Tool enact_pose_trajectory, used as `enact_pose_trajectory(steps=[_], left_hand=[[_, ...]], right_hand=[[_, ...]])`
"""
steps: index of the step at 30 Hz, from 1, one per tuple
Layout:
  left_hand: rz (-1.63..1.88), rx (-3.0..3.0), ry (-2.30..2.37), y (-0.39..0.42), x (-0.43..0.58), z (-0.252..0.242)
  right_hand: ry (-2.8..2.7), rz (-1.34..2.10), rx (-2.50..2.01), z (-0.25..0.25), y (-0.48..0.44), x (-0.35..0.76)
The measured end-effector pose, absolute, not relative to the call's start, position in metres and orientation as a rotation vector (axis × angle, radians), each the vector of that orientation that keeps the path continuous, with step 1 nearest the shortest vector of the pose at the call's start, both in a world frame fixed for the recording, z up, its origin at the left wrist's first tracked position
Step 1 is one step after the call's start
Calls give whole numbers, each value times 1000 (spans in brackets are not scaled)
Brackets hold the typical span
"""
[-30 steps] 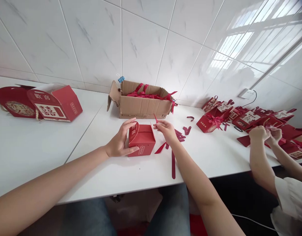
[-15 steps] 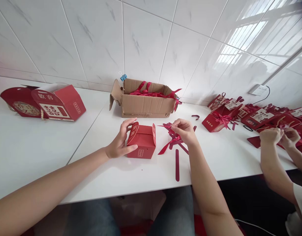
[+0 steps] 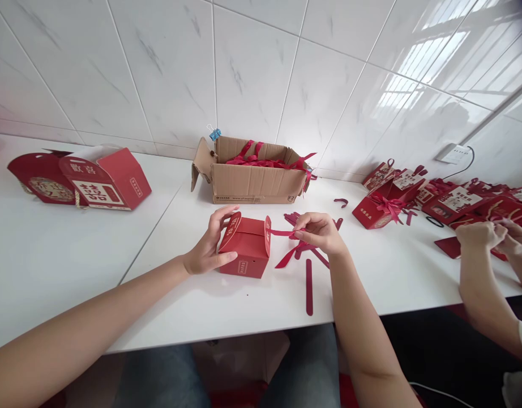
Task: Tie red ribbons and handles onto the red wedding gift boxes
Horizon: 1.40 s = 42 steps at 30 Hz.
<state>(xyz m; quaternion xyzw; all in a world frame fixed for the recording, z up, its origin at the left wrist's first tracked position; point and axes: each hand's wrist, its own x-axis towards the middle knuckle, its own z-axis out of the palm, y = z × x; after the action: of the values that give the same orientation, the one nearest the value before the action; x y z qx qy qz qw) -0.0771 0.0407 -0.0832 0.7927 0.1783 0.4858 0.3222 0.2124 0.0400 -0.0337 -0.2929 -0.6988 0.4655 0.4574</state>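
In front of me on the white table stands a small red gift box, its top closed between two rounded side flaps. My left hand grips its left side, thumb on the front and fingers behind the flap. Just right of the box, my right hand pinches a red ribbon, one end of which stretches to the box's right flap. Beneath that hand lies a loose heap of dark red strips, partly hidden by it. One dark red strip lies apart, nearer the table edge.
Behind the gift box, an open cardboard box holds red ribbons. Larger red boxes stand at left. To the right are a bow-tied red box and a pile of others. A co-worker's hands work there.
My right hand has drawn the ribbon out of the heap, and its end now points at the box's right flap. My left hand keeps its grip. The view has shifted slightly.
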Motion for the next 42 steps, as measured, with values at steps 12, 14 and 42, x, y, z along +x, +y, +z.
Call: enact_pose_trajectory(steps=[12,14,42], left_hand=[[1235,2159,417,33,-75,-82],[1204,2172,433,30,-74,-80],[656,2187,1226,19,-42,15]], right_hand=[[-1734,1160,-756,-34,40,206],[-1739,1178,-749,-34,40,205],[-1809,1217,-724,-32,37,194]])
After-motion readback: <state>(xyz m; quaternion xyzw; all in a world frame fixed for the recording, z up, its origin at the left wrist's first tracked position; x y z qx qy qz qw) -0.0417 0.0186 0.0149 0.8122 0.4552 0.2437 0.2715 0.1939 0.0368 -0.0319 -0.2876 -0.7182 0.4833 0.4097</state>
